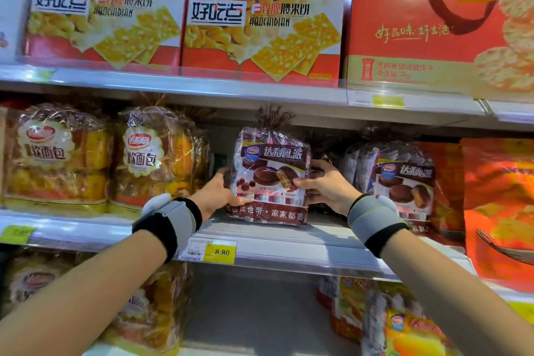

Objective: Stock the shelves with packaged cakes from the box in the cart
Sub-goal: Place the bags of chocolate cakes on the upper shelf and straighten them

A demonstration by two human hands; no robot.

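Note:
A brown bag of chocolate pie cakes (271, 170) stands upright on the middle shelf (289, 243), its tied top reaching up under the shelf above. My left hand (216, 193) grips its left side, thumb across the front lower corner. My right hand (323, 185) holds its right side, thumb on the front and fingers curled behind. A second bag of the same cakes (401, 176) stands just to the right. Neither box nor cart is in view.
Soft-bread bags (153, 153) fill the middle shelf to the left, an orange snack bag (497, 211) to the right. Cracker boxes (260, 37) and a big red box (433, 23) stand above. A yellow 8.80 price tag (221, 251) sits on the shelf edge. More bags below.

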